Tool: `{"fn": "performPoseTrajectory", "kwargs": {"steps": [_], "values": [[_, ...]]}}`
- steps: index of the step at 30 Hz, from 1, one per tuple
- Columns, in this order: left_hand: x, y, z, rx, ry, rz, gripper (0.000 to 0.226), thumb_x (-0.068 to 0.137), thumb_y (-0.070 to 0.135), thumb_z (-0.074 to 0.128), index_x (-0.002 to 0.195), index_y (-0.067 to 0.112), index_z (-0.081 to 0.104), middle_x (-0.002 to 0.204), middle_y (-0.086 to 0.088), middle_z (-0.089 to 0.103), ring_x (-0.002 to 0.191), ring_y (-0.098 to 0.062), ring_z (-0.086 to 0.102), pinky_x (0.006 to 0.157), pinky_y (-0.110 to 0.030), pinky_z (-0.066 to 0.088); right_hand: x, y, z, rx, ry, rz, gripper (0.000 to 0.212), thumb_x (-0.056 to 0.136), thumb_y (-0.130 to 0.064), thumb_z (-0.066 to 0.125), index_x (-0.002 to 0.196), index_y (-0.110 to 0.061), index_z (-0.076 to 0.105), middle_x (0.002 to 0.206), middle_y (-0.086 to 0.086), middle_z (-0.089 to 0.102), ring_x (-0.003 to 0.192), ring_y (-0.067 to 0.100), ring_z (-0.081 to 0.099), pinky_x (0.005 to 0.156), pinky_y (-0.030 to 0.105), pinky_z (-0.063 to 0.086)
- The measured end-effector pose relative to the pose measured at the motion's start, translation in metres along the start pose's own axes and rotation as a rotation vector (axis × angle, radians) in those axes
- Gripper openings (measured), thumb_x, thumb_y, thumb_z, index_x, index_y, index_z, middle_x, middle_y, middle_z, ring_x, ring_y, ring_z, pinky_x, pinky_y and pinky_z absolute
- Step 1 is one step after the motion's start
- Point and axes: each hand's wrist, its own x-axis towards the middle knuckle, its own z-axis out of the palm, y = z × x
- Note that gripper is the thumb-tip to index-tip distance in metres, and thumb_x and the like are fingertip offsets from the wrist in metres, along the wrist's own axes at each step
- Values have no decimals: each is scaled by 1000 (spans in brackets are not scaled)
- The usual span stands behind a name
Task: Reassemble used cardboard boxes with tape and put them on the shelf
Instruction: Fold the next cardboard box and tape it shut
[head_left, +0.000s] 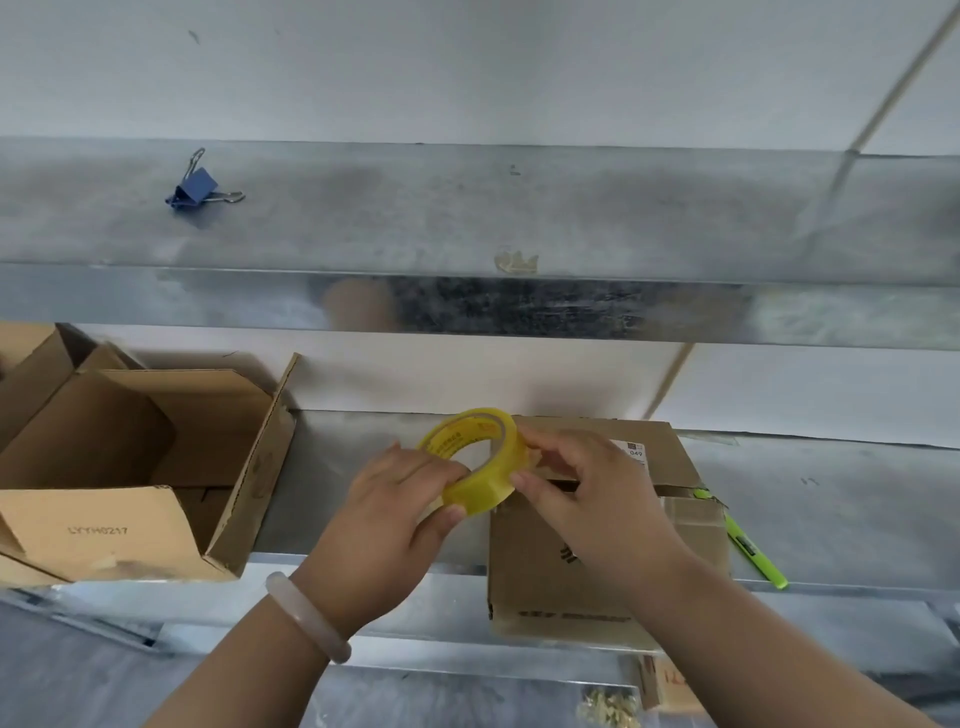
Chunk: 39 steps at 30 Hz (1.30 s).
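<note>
A yellow roll of clear tape (475, 460) is held up in front of me over the lower metal shelf (363, 467). My left hand (395, 514) grips the roll from below, thumb on its lower rim. My right hand (587, 493) pinches at the roll's right edge with thumb and fingers. Under my right hand a small closed cardboard box (540, 577) with a white label stands on the shelf's front edge, its top flaps meeting at a dark seam. A larger open cardboard box (130, 467) stands at the left with its flaps up.
A green utility knife (748, 545) lies on the shelf right of the small box. The upper metal shelf (519, 218) carries a blue binder clip (197, 187) and a scrap of old tape (517, 262). A white wall is behind.
</note>
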Motion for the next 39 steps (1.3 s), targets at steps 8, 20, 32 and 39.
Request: {"fn": "performPoseTrajectory", "kwargs": {"steps": [8, 20, 32, 39], "values": [[7, 15, -4, -42, -126, -120, 50, 95, 61, 31, 125, 31, 57, 111, 13, 64, 107, -6, 51, 113, -34, 31, 2, -4, -25, 181, 29, 145, 10, 89, -25, 71, 82, -33, 74, 79, -29, 68, 81, -13, 59, 66, 3, 40], [43, 32, -28, 158, -74, -207, 76, 70, 94, 19, 80, 32, 63, 63, 12, 56, 61, -4, 52, 54, -19, 36, 5, -15, -65, 448, 35, 226, 16, 93, -23, 65, 78, -21, 69, 83, -4, 77, 82, 17, 74, 91, 48, 55], [35, -14, -48, 239, -93, -168, 71, 84, 82, 23, 71, 25, 63, 54, 16, 46, 64, -21, 54, 82, -41, 44, 1, 30, -129, 941, 394, 364, 21, 98, -9, 54, 78, -5, 58, 68, 5, 68, 73, 24, 74, 65, 39, 62], [35, -12, -58, 55, 35, -294, 44, 81, 66, 45, 74, 26, 61, 66, 3, 60, 66, -13, 56, 63, -30, 41, -25, 107, -169, 1178, 494, 522, 23, 101, -12, 47, 81, -8, 55, 62, 0, 64, 66, 16, 72, 56, 35, 61]]}}
